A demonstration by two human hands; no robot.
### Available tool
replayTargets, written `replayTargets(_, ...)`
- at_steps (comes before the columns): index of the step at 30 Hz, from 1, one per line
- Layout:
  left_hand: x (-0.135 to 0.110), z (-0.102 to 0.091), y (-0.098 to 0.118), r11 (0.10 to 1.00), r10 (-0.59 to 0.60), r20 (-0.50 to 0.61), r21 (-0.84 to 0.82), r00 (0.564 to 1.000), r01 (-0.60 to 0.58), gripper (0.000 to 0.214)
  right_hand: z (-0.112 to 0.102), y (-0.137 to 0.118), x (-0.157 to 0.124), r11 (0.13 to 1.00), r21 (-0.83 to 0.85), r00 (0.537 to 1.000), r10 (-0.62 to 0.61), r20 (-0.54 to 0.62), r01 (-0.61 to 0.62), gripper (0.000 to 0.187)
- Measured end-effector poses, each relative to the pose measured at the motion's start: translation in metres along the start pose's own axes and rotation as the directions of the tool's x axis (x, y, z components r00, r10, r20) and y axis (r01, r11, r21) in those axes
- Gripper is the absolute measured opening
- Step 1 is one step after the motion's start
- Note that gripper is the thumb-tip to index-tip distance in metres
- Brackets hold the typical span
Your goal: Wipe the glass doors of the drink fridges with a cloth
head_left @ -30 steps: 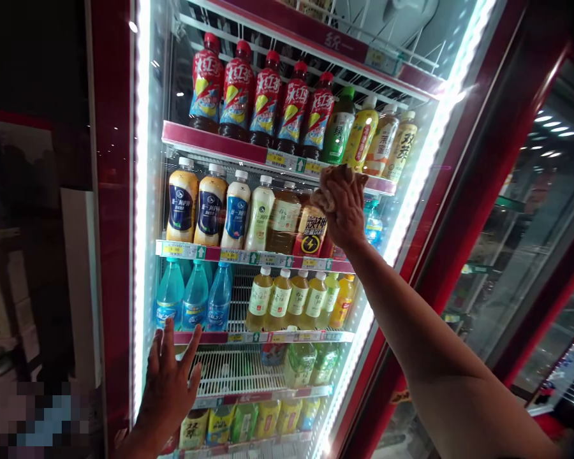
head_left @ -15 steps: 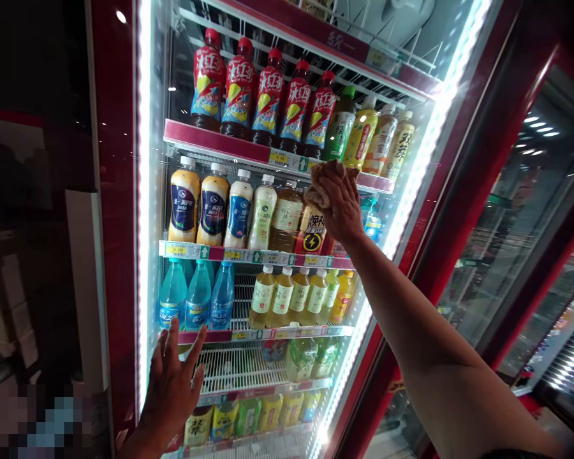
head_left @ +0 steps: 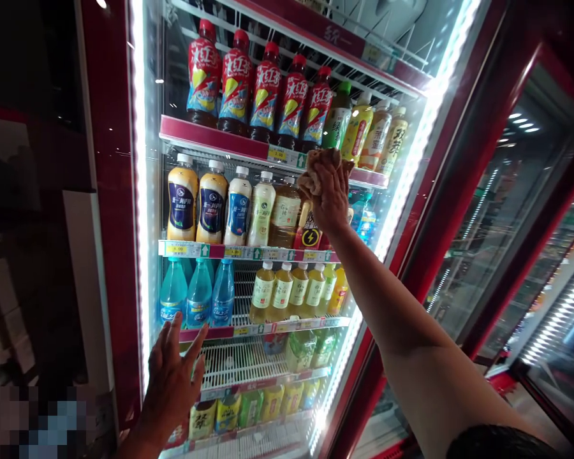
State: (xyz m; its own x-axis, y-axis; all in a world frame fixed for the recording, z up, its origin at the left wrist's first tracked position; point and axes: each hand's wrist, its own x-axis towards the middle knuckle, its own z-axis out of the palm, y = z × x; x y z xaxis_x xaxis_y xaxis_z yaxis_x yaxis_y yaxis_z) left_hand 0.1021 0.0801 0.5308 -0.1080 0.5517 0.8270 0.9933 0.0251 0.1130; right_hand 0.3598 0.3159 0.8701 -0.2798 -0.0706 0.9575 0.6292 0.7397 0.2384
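Note:
My right hand (head_left: pixel 331 194) presses a crumpled brown cloth (head_left: pixel 312 177) against the glass door of a lit drinks cooler. Its fingers are bent over the cloth, in front of the second shelf's upper edge. Behind the wrist, an energy drink bottle (head_left: pixel 310 233) is partly hidden. At the lower left, my left hand (head_left: pixel 175 366) is held up with its fingers spread and nothing in it. It is nearest to the blue bottles (head_left: pixel 199 296) behind the glass; whether it touches the pane I cannot tell.
Red-capped iced tea bottles (head_left: pixel 236 83) line the top shelf. Milk tea bottles (head_left: pixel 182 201) stand on the shelf below, and pale yellow bottles (head_left: pixel 282 293) lower down. Bright light strips (head_left: pixel 141 191) run down both door sides. More red-framed coolers (head_left: pixel 507 166) stand at the right.
My right hand has shifted slightly left in the view with the cloth. The view itself has moved a little. My left hand stays almost where it was.

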Motion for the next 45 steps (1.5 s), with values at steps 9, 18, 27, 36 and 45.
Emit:
replayTargets(9,-0.001,0.006,-0.011,0.999,0.034,0.024,-0.019,0.999,-0.033,0.095,0.006,-0.012,0.001,0.993,-0.012,0.985,-0.111,0.128,0.114,0.057)
replayTargets(18,-0.004,0.004,-0.015,0.999,0.05,0.045,-0.016,0.998,-0.049,0.092,0.01,-0.024,0.005,0.991,0.004,0.983,-0.134,0.128,0.135,0.055)
replayTargets(27,-0.006,0.006,-0.02,0.995,0.024,0.055,-0.1,0.998,-0.018,0.092,0.018,-0.047,0.004,0.994,0.032,0.987,-0.106,0.119,0.103,0.052)
replayTargets(36,-0.01,0.012,-0.03,0.989,0.072,0.036,-0.129,0.997,-0.067,0.079,0.026,-0.056,0.024,1.0,0.003,0.998,-0.013,0.058,0.013,0.051)
replayTargets(45,-0.013,0.011,-0.039,0.991,0.129,0.016,-0.034,0.991,-0.129,0.068,0.026,-0.058,0.033,0.997,-0.002,0.991,-0.075,0.107,0.076,0.051)
